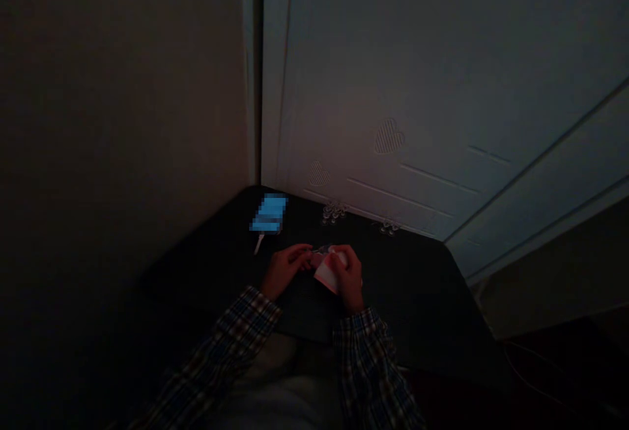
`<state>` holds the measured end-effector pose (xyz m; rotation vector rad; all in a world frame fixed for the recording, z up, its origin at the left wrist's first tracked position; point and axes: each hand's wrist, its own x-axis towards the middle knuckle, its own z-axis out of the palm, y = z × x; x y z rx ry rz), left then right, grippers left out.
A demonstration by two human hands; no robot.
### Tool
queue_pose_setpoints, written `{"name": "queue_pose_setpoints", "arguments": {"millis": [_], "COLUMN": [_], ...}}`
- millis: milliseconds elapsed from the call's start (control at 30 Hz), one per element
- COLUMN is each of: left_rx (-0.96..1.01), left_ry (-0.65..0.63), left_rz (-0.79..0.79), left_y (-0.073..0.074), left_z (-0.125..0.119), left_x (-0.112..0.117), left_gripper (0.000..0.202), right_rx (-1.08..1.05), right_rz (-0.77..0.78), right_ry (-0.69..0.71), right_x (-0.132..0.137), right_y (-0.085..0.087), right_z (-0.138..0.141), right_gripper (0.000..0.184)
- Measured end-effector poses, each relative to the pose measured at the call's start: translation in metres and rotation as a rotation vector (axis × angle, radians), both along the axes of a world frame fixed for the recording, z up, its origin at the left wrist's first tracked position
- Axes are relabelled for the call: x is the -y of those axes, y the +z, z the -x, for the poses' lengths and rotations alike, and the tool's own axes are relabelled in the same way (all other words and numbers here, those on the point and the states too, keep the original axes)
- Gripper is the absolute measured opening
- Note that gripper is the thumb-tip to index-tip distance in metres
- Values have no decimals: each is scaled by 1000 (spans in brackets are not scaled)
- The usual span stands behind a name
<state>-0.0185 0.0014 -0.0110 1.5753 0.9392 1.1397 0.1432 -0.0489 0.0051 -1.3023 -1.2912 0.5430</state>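
In the dim head view, my right hand is closed on a small pale, pinkish card or paper packet, tilted above the black table. Its thumb presses on the upper part of the packet. My left hand is at the packet's left side, fingers pinched together close to a small dark, partly shiny piece at its upper edge. What lies between the left fingertips is too dark and small to name.
The black tabletop sits against a pale panel with embossed hearts. A lit phone with a white cable lies at the back left. Toward the back edge are two clusters of small shiny rings, one left, one right.
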Motion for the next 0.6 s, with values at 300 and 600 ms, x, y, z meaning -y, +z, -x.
{"name": "queue_pose_setpoints", "arguments": {"millis": [300, 600], "left_rx": [-22, -54], "left_ry": [-13, -29], "left_rz": [19, 38], "left_y": [4, 6], "left_z": [-2, -1], "left_x": [2, 4], "left_gripper": [38, 32], "right_rx": [5, -20], "right_rz": [-35, -17], "right_ry": [-11, -23], "right_x": [-2, -2], "right_y": [-1, -1], "right_z": [2, 0], "right_gripper": [20, 21]}}
